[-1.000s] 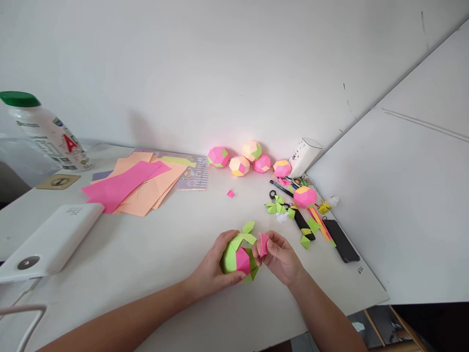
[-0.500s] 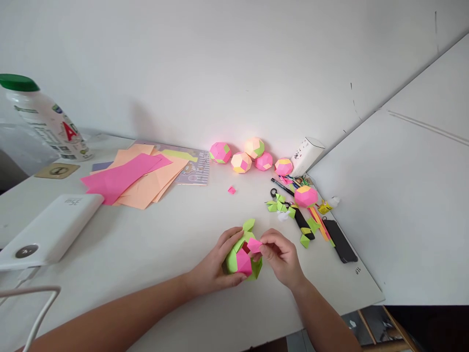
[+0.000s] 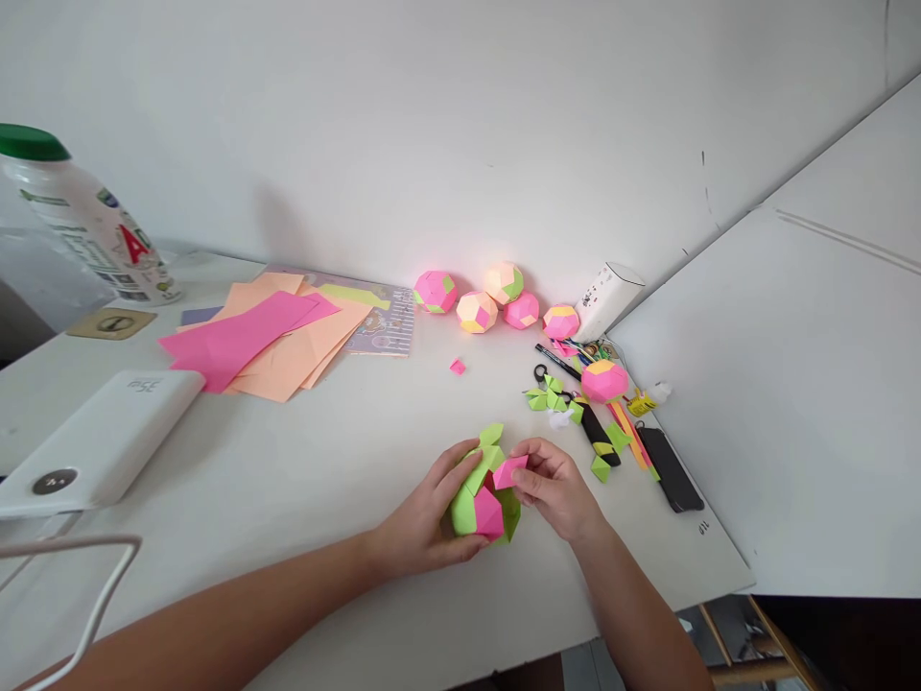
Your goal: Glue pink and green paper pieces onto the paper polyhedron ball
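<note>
The folded-paper ball point(image 3: 487, 513) is over the near part of the white desk point(image 3: 345, 470), and it has light-green panels, one pink panel toward the viewer, a pointed green flap on top and a gap in its upper right side. The left hand point(image 3: 426, 518) holds it, with fingers and thumb spread around its body. The right hand point(image 3: 559, 494) pinches a small pink paper piece point(image 3: 509, 472) between thumb and forefinger, right at this gap (whether it touches the ball, I cannot tell).

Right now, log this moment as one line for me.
left hand: grip on partly open green-and-pink paper ball | right hand: pinching pink paper piece at ball's opening | beyond ball: loose pink piece
</note>
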Action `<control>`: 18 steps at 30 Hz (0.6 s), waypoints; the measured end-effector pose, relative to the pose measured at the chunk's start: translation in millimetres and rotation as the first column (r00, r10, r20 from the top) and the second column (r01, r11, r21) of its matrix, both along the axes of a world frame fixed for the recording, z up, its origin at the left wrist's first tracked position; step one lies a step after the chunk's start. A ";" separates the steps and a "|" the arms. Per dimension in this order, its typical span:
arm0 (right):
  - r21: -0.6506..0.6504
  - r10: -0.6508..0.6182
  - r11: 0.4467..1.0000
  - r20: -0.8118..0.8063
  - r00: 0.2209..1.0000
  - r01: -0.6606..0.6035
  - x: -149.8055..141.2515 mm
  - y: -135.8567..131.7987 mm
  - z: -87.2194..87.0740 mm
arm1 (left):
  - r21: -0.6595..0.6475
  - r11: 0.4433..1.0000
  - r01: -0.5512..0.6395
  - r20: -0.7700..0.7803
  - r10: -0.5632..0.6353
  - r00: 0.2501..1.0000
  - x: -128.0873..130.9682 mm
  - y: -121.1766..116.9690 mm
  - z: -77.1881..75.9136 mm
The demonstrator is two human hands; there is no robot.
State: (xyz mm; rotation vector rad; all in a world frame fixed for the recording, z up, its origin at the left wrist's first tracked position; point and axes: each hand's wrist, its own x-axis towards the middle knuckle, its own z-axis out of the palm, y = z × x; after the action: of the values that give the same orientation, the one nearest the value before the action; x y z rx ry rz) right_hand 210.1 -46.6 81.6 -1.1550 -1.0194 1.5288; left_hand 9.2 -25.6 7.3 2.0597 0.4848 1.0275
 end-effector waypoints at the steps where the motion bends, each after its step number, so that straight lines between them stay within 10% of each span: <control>1: -0.026 -0.007 1.000 -0.044 0.999 0.006 -1.1 0.5 -0.2 | 0.006 1.000 -0.002 -0.001 0.002 1.000 -0.1 0.1 0.2; 18: 0.001 0.031 1.000 -0.008 0.999 -0.031 -2.7 -2.6 -1.1 | 0.028 0.999 -0.018 0.000 0.018 1.000 -0.2 0.0 1.9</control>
State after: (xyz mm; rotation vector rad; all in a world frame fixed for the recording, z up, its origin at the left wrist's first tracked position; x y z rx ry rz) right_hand 207.4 -49.2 80.5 -1.1363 -1.0372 1.5559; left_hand 9.0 -25.5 9.2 2.0830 0.4928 1.0505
